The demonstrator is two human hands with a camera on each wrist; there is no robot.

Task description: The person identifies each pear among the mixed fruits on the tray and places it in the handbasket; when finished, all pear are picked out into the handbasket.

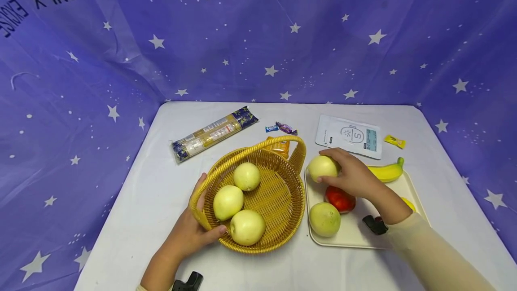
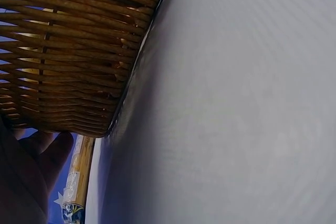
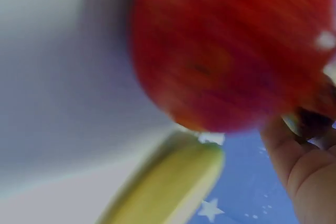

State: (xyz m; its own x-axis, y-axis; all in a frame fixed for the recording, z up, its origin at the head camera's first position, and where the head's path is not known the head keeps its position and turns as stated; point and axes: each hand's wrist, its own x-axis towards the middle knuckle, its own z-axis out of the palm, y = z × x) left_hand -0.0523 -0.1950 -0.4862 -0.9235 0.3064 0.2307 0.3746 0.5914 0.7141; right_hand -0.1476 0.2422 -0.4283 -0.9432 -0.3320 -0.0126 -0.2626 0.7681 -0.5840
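My left hand (image 1: 194,232) grips the yellow wicker basket (image 1: 282,223) at its left side, thumb over the rim and fingers outside by the handle's foot. In the left wrist view, fingertips (image 2: 60,148) touch the woven wall (image 2: 79,61). Inside the basket lie three pale yellow-green round fruits (image 1: 228,202). My right hand (image 1: 352,174) holds another pale yellow-green fruit (image 1: 323,168) over the tray's back left corner, thumb in front and fingers behind. Just below it sits a red round fruit (image 1: 340,199), large in the right wrist view, with a greener mottled fruit (image 1: 325,219) in front.
A cream tray (image 1: 351,239) bears the fruit and a banana (image 1: 387,172). Behind are a noodle packet (image 1: 214,134), small blue (image 1: 271,129) and purple (image 1: 286,128) wrapped sweets, an orange packet (image 1: 279,147), a white pouch (image 1: 349,136) and a yellow sachet (image 1: 394,141).
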